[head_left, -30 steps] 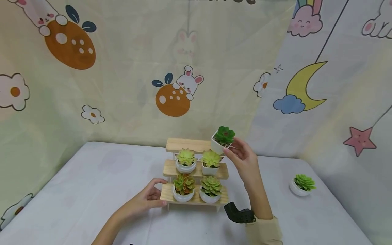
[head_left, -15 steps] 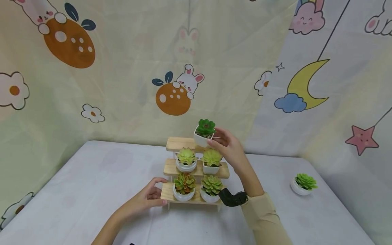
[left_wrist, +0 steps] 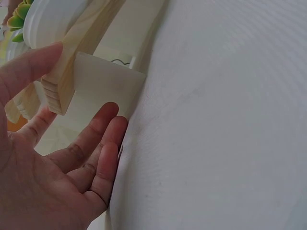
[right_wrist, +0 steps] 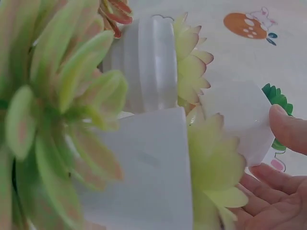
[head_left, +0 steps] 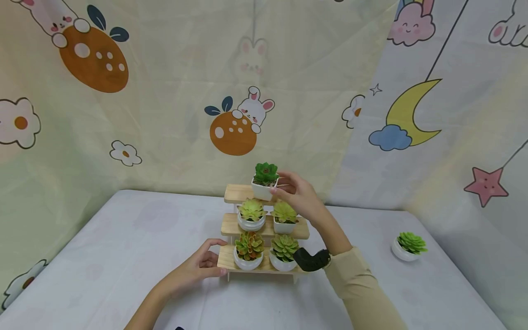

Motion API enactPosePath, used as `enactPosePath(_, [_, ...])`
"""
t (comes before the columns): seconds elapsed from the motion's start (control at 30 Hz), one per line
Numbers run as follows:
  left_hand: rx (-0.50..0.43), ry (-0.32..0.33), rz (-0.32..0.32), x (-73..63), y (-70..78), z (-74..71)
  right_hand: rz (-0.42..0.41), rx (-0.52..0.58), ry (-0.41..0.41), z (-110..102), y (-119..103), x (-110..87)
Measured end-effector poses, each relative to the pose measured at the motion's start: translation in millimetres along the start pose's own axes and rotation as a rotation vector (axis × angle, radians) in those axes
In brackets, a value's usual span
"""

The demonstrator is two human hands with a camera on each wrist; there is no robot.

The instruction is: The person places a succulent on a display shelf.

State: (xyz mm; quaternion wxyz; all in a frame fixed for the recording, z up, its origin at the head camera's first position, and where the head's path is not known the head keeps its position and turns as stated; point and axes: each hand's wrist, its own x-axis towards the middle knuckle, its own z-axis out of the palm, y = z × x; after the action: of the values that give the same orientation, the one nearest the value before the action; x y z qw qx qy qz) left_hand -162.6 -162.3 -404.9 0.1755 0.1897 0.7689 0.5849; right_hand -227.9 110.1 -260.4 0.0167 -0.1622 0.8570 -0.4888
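A dark green succulent in a square white pot (head_left: pixel 265 187) is pinched by its right side between the thumb and fingers of my right hand (head_left: pixel 298 195). It is at the top tier of a three-step wooden display stand (head_left: pixel 236 194); whether its base touches the board cannot be told. My left hand (head_left: pixel 197 266) grips the left end of the lowest board (left_wrist: pixel 62 86), thumb at the front and index finger behind, the other fingers loosely bent below. Two yellow-green succulents (head_left: pixel 251 211) stand on the middle tier. On the bottom tier are a reddish succulent (head_left: pixel 249 247) and a green succulent (head_left: pixel 284 247).
A bright green succulent in a round white pot (head_left: pixel 406 247) stands on the right of the white-covered table (head_left: pixel 123 247). A printed curtain (head_left: pixel 173 91) hangs behind the table. A black band (head_left: pixel 311 260) is on the right wrist, near the bottom-tier green succulent.
My right hand has carried the dark green succulent leftward over the top tier, bringing its pot more upright and, lately, slightly lower. The left hand has stayed on the stand.
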Motion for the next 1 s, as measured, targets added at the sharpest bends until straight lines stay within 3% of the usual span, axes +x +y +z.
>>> enactPosePath(0.23, [-0.006,0.003,-0.002,-0.3,-0.5,0.0,0.019,-0.034,-0.028,-2.0,-5.4,7.1])
enactPosePath(0.57, [-0.012,0.004,-0.009,0.6,-1.9,0.2,0.069,-0.063,-0.165,-0.9,-4.4,24.8])
enactPosePath(0.83, [-0.017,0.007,-0.019,-0.2,-1.1,0.0,0.083,-0.056,-0.268,0.3,-6.8,28.2])
enactPosePath(1.0, [-0.013,0.01,-0.02,-0.2,-1.1,0.0,0.075,-0.056,-0.286,2.6,-9.2,28.2])
